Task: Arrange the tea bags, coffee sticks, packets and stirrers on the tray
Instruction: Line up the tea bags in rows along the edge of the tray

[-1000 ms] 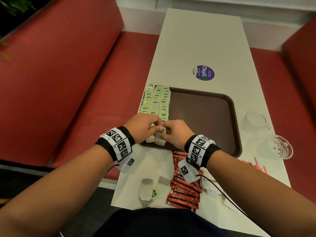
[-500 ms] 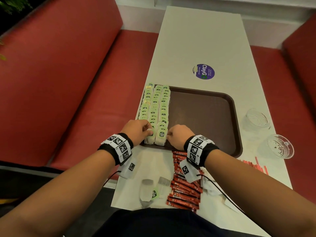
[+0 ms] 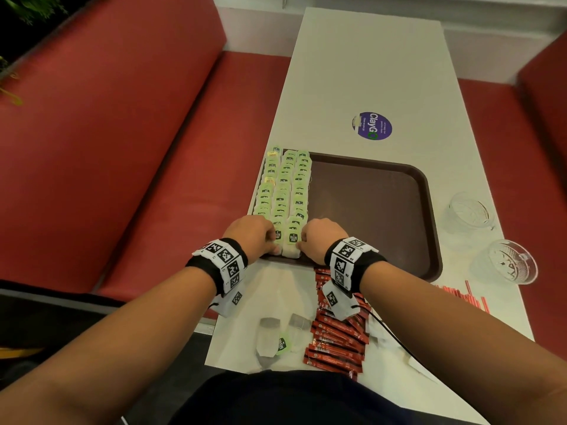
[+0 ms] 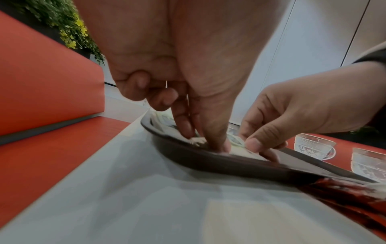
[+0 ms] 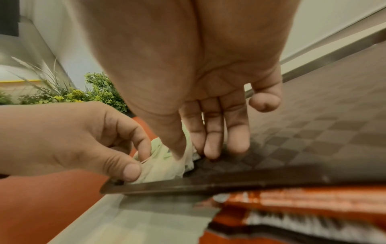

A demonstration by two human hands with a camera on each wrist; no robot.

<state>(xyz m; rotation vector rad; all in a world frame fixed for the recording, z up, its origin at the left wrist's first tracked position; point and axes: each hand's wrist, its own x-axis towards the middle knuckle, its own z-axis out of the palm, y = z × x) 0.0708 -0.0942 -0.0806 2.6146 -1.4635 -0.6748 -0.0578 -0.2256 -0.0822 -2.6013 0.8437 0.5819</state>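
Note:
A brown tray (image 3: 368, 210) lies on the white table. Several green-tagged tea bags (image 3: 285, 185) fill three rows along its left side. My left hand (image 3: 254, 234) and right hand (image 3: 319, 240) flank the nearest tea bags (image 3: 291, 240) at the tray's near rim. In the right wrist view, my left hand (image 5: 137, 160) pinches a tea bag (image 5: 160, 166) between thumb and forefinger. My right hand (image 5: 190, 151) pinches that bag's right edge. Two loose tea bags (image 3: 270, 332), red coffee sticks (image 3: 334, 338), white packets (image 3: 383, 332) and red stirrers (image 3: 460, 296) lie on the table.
Two clear glass cups (image 3: 469, 211) (image 3: 509, 262) stand right of the tray. A purple sticker (image 3: 372, 125) marks the table beyond the tray. Red bench seats (image 3: 153, 179) run along both sides. The table's near edge (image 3: 233, 363) is at my lap.
Both hands have come down from fiddling with a tea bag above the row. The bag now lies at the row's near end, with the hands spread to either side.

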